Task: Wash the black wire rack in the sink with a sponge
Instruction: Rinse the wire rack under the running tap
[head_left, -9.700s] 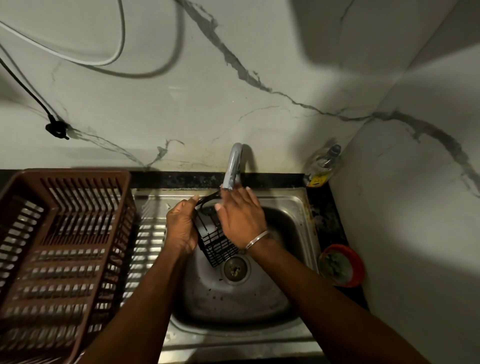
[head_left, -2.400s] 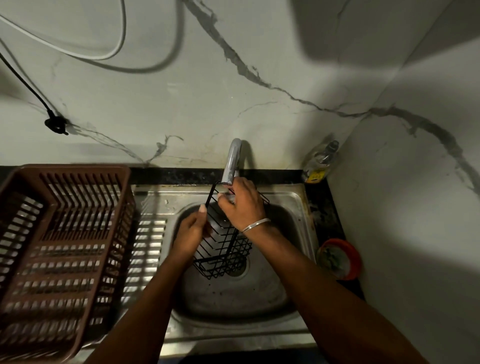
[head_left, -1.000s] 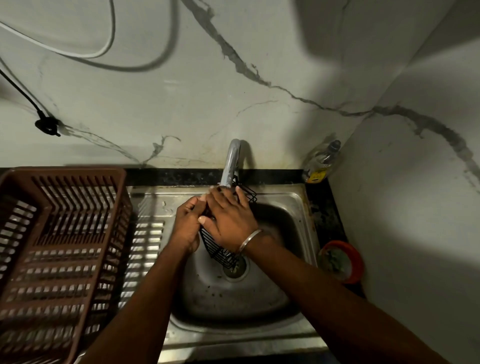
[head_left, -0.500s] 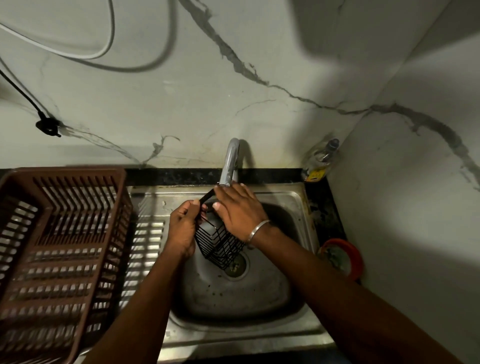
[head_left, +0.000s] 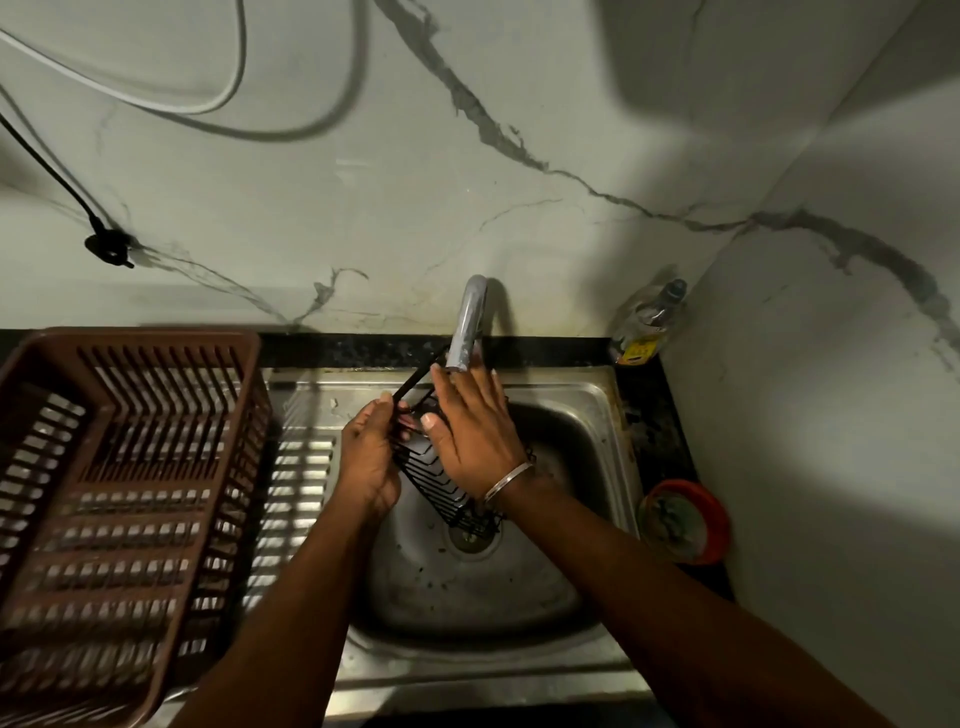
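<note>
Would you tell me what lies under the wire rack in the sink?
The drain shows beneath the rack's lower end, partly covered. The right hand hides what lies under the upper part.

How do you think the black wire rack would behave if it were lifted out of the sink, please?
Probably stiff: the black wire rack holds its grid shape while the left hand grips one edge. Likely light, being open thin wire. Possibly slippery, since it is under the faucet, over the sink.

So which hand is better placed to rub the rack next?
Right. The right hand lies flat on the black wire rack under the faucet, while the left hand grips its edge to steady it.
</note>
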